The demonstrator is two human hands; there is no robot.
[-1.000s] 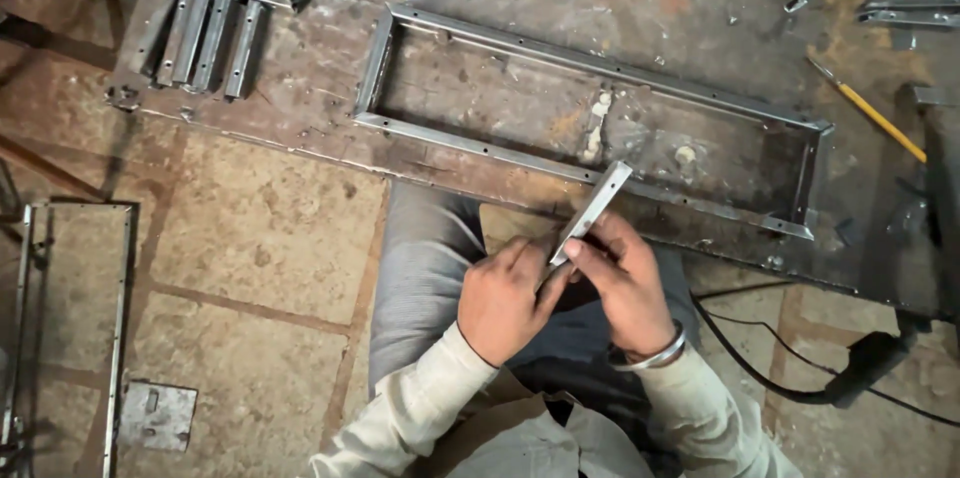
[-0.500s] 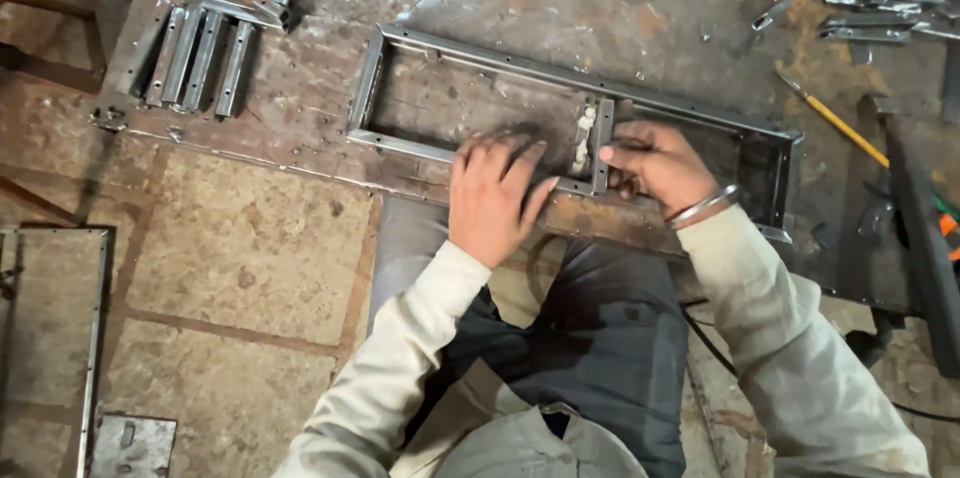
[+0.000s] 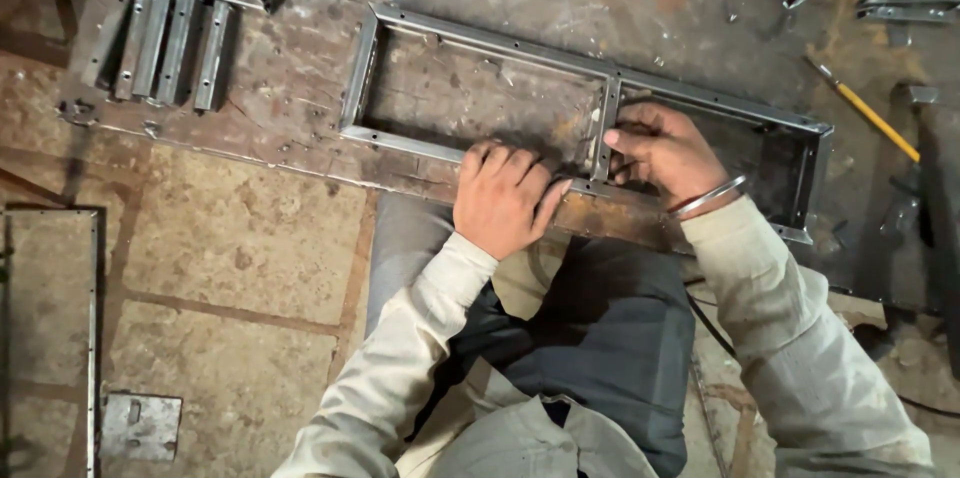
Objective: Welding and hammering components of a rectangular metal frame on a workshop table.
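looking down from a head camera at a long rectangular metal frame (image 3: 480,43) lying flat on a scarred steel worktable (image 3: 300,68). a short metal crossbar (image 3: 603,133) stands across the frame near its middle. the right hand (image 3: 665,153), a bangle at its wrist, has its fingers curled around the crossbar, gripping it. the left hand (image 3: 505,200) lies palm down with fingers spread on the frame's near rail, just left of the crossbar, grasping nothing. a row of metal strips (image 3: 165,43) lies well left of the frame, a yellow-handled tool (image 3: 865,113) just past its right end
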